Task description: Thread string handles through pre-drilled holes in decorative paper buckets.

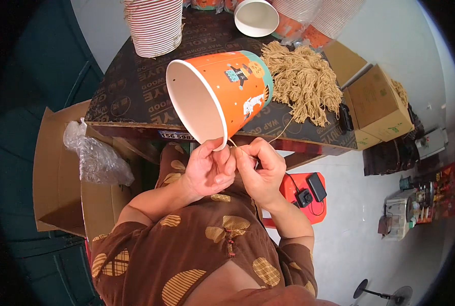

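An orange paper bucket (227, 92) with a teal base band and cartoon figures lies tilted at the table's front edge, its white mouth turned to the left. My left hand (210, 167) is closed on the bucket's lower rim between thumb and fingers. Close beside it, my right hand (260, 171) pinches a thin tan cord (232, 143) that meets the bucket just behind the rim. The cord's far part runs up from my right hand to a heap of tan cords (304, 84) on the table. A small dark hole shows in the bucket's wall near the rim.
Stacked white-rimmed buckets (154, 25) stand at the back left of the dark printed table (123, 97). Another bucket (256, 18) lies behind. An open carton (59, 173) with clear plastic (97, 158) is at left, a carton (378, 102) at right. Electronics lie on a red stool (299, 182).
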The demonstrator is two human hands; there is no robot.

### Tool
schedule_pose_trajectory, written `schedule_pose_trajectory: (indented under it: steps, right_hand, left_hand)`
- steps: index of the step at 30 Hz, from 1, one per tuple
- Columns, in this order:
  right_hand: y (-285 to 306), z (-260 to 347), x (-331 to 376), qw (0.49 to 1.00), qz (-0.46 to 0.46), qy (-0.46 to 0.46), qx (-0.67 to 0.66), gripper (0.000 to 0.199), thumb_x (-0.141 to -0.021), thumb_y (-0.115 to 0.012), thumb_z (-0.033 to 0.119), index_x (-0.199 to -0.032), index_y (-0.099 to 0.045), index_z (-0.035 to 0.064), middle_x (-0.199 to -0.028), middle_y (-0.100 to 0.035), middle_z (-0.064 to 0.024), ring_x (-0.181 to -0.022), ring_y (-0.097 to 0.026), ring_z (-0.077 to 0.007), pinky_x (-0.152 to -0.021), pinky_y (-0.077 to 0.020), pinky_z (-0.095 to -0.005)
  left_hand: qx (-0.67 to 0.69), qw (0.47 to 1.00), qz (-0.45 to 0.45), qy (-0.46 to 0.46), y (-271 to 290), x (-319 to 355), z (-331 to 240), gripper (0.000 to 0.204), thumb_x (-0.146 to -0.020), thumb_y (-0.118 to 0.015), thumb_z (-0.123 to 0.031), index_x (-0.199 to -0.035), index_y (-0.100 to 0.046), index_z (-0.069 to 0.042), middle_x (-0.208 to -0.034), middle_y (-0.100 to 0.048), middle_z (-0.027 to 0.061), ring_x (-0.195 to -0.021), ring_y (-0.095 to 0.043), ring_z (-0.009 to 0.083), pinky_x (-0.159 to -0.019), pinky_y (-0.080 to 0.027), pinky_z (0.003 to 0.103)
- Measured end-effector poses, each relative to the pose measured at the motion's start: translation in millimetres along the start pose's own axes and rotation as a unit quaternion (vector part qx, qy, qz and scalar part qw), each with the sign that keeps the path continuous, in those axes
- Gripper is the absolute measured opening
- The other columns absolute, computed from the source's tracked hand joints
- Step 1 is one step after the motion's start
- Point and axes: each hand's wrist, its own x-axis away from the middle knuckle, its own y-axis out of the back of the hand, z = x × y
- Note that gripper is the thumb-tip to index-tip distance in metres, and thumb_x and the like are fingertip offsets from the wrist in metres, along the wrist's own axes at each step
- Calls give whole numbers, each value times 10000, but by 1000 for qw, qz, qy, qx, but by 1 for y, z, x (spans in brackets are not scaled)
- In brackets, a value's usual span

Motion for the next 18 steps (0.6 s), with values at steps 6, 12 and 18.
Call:
schedule_pose_trajectory:
  steps: [6,12,18]
  right_hand:
    - [0,-1,-1,1000,2,3,10,126,-837,-639,-77,-762,-562,-12,-690,-542,-14,-589,-458,-52,-514,-358,-221]
    - [1,-7,-2,1000,7,6,19,90,-847,-648,-73,-800,-592,-21,-683,-535,-17,-590,-451,-53,-533,-359,-221]
    - [1,-18,2,1000,-17,-11,18,39,-834,-661,-52,-842,-640,-21,-680,-562,-55,-560,-509,-98,-515,-398,-249]
  left_hand:
    - [-26,1000,-14,-1,-4,-1,1,567,-1017,-317,-398,-763,-617,11,-728,-638,188,-481,-548,228,-388,-438,323]
    - [-73,996,-45,6,4,-1,-1,577,-995,-363,-425,-779,-635,35,-702,-642,189,-494,-575,221,-402,-455,307]
    - [-131,986,-100,4,0,-1,1,536,-994,-372,-405,-758,-618,9,-700,-628,180,-487,-566,225,-398,-444,315]
